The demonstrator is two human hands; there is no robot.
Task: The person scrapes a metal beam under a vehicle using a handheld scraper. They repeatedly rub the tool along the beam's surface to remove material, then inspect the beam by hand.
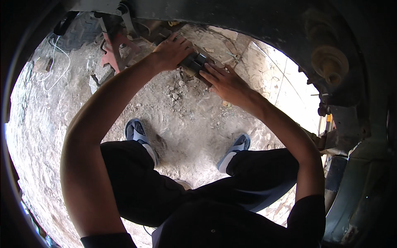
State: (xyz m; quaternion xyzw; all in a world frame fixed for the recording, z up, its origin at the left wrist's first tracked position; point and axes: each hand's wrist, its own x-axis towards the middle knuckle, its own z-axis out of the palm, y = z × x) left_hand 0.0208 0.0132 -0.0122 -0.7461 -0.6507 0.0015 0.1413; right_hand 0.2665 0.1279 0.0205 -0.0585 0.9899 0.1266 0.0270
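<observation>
You are placing both hands on a dark metal part (194, 64), which is sitting at the far centre of the scene, just above the dirt floor (186, 124); its long axis is slanting from far left to nearer right. Your left hand (173, 51) is lying across the left portion of the part; its fingers are draping over the far side, slightly spread; the thumb is staying out of sight, so you cannot tell whether it is pinching. Your right hand (227, 82) is touching the right end; its fingers are pointing left and spreading slightly, the tips resting on the part; you cannot tell how firmly they are pressing. A red stand (111, 53) is standing to the far left; a tyre (82, 35) is showing beyond it, with a white cord (53, 66) lying near; your sandals (240, 144) are resting on the floor, well apart.
</observation>
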